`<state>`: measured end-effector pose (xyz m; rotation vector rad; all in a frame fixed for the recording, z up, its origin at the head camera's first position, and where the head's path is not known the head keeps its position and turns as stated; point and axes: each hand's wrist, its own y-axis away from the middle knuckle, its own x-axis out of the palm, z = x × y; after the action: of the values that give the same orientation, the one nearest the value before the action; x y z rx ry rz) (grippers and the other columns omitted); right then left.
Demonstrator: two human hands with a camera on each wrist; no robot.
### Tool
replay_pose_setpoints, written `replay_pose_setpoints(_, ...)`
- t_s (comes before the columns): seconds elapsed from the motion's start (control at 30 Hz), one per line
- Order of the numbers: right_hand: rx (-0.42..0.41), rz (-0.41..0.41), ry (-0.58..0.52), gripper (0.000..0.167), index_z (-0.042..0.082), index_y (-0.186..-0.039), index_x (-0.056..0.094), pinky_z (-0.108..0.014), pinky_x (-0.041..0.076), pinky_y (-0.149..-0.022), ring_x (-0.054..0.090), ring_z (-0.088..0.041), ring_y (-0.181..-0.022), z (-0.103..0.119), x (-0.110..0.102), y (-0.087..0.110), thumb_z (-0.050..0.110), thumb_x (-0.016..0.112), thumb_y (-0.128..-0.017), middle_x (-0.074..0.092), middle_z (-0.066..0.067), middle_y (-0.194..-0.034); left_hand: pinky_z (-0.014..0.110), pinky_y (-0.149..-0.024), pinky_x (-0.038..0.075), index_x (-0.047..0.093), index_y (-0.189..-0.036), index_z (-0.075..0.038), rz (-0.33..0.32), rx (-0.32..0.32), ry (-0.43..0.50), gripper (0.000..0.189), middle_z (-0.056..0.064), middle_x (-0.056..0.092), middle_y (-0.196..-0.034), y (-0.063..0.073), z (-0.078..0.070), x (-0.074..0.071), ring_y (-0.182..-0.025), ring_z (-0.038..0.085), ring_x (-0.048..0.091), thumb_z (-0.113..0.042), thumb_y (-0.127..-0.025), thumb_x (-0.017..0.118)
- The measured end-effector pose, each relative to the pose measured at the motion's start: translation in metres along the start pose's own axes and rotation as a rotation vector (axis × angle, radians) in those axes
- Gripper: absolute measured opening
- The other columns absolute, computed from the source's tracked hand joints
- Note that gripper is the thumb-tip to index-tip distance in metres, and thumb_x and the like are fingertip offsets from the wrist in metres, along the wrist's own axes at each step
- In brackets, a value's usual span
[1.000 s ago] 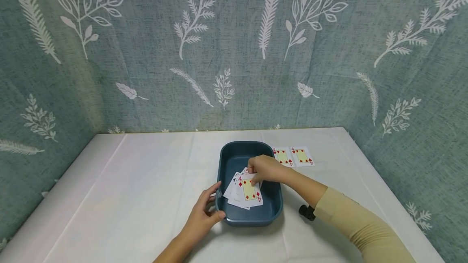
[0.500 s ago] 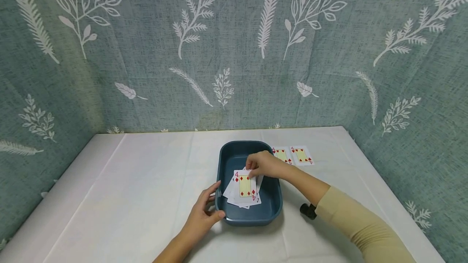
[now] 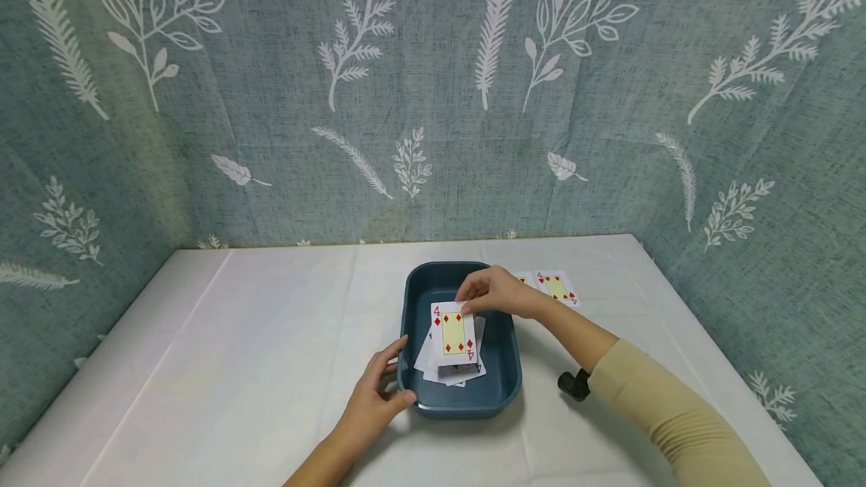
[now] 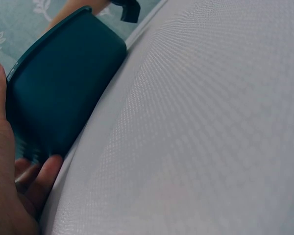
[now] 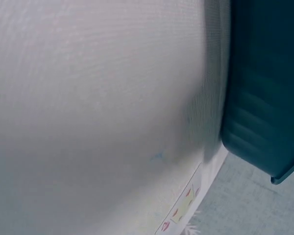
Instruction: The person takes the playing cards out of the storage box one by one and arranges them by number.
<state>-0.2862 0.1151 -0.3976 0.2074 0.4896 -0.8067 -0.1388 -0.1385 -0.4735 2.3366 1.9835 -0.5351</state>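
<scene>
My right hand (image 3: 494, 291) pinches a four of diamonds playing card (image 3: 452, 337) by its upper right corner, with the face up. That card is raised over several overlapping white cards (image 3: 473, 373) lying in a dark blue plastic tub (image 3: 497, 389). Most of the lower cards' faces are covered. My left hand (image 3: 372, 397) holds the tub's near left side, thumb at the front corner and fingers along the wall. In the left wrist view its fingers (image 4: 49, 176) curl low against the tub's outer wall (image 4: 68, 78).
A four of hearts (image 3: 558, 288) lies face up on the white table (image 3: 271, 352), right of the tub. Beside it another red card (image 3: 524, 276) is partly behind my right hand. A black object (image 3: 573, 385) shows by my right sleeve. Leaf-patterned grey-green cloth (image 3: 271, 96) hangs behind.
My right hand has lifted the four of diamonds off the other cards, moving it up and slightly left, away from me. My left hand has stayed on the tub.
</scene>
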Motion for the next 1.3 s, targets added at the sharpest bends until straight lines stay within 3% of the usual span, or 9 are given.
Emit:
replay_pose_setpoints(0.23,0.046,-0.044,-0.123,0.024,-0.002,-0.103,0.066,-0.034,0.052,-0.079,0.061,-0.016,-0.083,0.000,-0.008,0.001,0.012,0.071,-0.084,0.069,-0.005,-0.094,0.025,-0.077,0.051,0.037,-0.145,-0.017,0.009,0.029,0.015,0.074,0.013,0.041,-0.140,0.000,0.000,0.000,-0.116,0.033,0.053,-0.016,-0.081,0.075)
replay_pose_setpoints(0.4,0.058,-0.070,-0.172,0.027,-0.004,-0.105,0.066,-0.035,0.052,-0.081,0.062,-0.016,-0.083,-0.003,-0.017,0.004,0.012,0.071,-0.084,0.070,-0.004,-0.094,0.024,-0.077,0.050,0.038,-0.145,-0.020,0.003,0.016,0.011,0.074,0.013,0.042,-0.140,0.000,0.000,0.000,-0.116,0.033,0.053,-0.016,-0.081,0.075)
replay_pose_setpoints(0.77,0.114,-0.126,-0.139,0.029,-0.003,-0.106,0.067,-0.034,0.052,-0.079,0.064,-0.016,-0.084,0.001,-0.038,0.015,0.014,0.072,-0.083,0.070,-0.003,-0.093,0.026,-0.077,0.051,0.038,-0.145,-0.016,0.001,0.040,0.014,0.075,0.015,0.041,-0.140,0.000,0.002,-0.001,-0.116,0.035,0.053,-0.013,-0.080,0.075)
replay_pose_setpoints(1.0,0.126,-0.139,-0.161,0.029,-0.005,-0.107,0.065,-0.057,0.045,-0.089,0.065,-0.017,-0.083,0.000,-0.053,0.024,0.011,0.072,-0.083,0.070,-0.001,-0.091,0.026,-0.077,0.051,0.038,-0.144,-0.018,0.000,0.034,0.017,0.074,0.014,0.042,-0.140,0.000,0.003,0.000,-0.116,0.033,0.053,-0.013,-0.081,0.075)
replay_pose_setpoints(1.3,0.156,-0.168,-0.118,0.031,-0.006,-0.108,0.063,-0.053,0.046,-0.088,0.063,-0.017,-0.082,-0.006,-0.071,0.037,0.013,0.071,-0.085,0.069,-0.001,-0.090,0.025,-0.077,0.051,0.038,-0.145,-0.017,-0.002,0.027,0.019,0.075,0.013,0.042,-0.138,0.000,0.001,0.001,-0.115,0.033,0.053,-0.011,-0.080,0.075)
